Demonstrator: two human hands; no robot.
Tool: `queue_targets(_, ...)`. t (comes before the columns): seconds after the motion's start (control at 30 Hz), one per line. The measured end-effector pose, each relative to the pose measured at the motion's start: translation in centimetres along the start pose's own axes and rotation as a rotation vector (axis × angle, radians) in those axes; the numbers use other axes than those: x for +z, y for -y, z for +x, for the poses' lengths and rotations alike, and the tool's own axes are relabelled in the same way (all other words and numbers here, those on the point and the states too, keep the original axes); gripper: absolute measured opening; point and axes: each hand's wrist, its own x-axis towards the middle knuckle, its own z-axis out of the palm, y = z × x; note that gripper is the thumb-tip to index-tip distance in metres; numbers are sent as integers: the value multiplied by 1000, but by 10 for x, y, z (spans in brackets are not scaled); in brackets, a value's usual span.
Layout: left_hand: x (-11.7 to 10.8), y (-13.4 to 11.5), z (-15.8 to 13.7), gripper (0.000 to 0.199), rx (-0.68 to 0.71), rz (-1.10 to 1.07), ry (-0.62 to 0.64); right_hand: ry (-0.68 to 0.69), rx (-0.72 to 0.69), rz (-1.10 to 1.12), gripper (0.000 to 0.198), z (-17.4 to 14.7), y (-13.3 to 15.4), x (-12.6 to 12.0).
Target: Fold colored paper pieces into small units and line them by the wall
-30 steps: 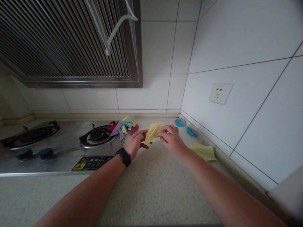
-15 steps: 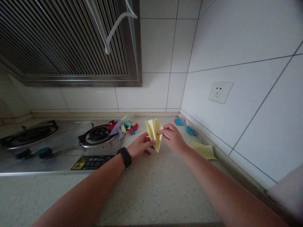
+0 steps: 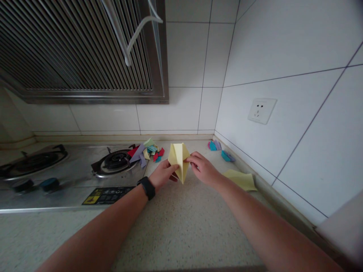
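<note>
Both arms (image 3: pixel 124 219) extended fwd — L hand (image 3: pixel 162 175) (thumb (image 3: pixel 175 167) in front) & R hand (image 3: pixel 203 168) pinching folded yellow paper (image 3: pixel 178 153).

Since a second ago, I've turned the yellow paper (image 3: pixel 178 153) from its slant to point straight down, its folded front now facing me, broader. My left hand (image 3: pixel 162 174) now has its thumb across that front; my right hand (image 3: pixel 203 168) now reaches a finger onto the right-hand flap.
</note>
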Motion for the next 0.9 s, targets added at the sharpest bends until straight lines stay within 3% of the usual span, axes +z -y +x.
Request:
queue_targets(0.27,0,-2,-1,30,12,-22,-20,-2,-2,-9,39,-1,2,0)
queue_targets(0.67,1,-4,-3,30,-29,12,128,-52,31,-6,46,1,4,0)
queue_targets(0.9,0,-2,0,23,-46,8,42,-46,72,14,44,-1,3,2)
